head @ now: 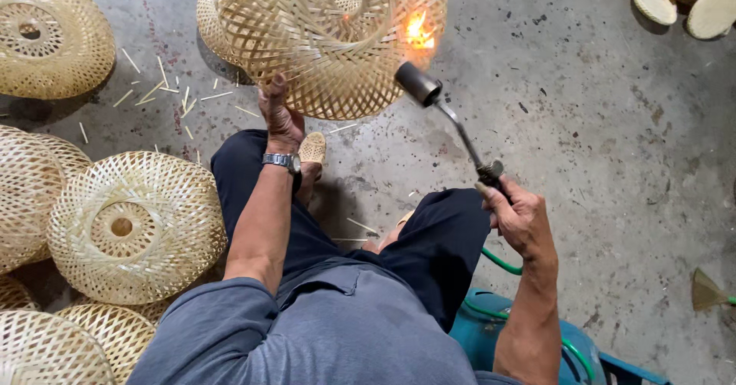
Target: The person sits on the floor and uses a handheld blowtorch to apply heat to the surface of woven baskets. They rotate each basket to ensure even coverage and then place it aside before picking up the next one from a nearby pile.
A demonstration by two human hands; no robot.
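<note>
- Head view: the left hand [280,117] grips the lower rim of a woven bamboo lampshade [330,40] and holds it up above the concrete floor [598,124], in front of the person's knees.
- The right hand [515,215] is closed around the handle of a gas torch [452,124]; its dark nozzle points up at the lampshade, and a flame [418,31] licks the weave on the right side.
- A green hose [502,262] runs from below the right hand towards a blue gas cylinder [491,331] beside the person's right leg.
- A wristwatch [281,160] sits on the left wrist; a woven sandal [312,149] shows just beside it.
- More finished lampshades crowd the left: one at the top left [50,36], a large one by the left thigh [134,228], others stacked below it.
- Bamboo splinters [165,90] litter the floor between them.
- Flat woven discs [682,2] lie at the top right, well apart, and a small broom [709,293] lies at the right edge.
</note>
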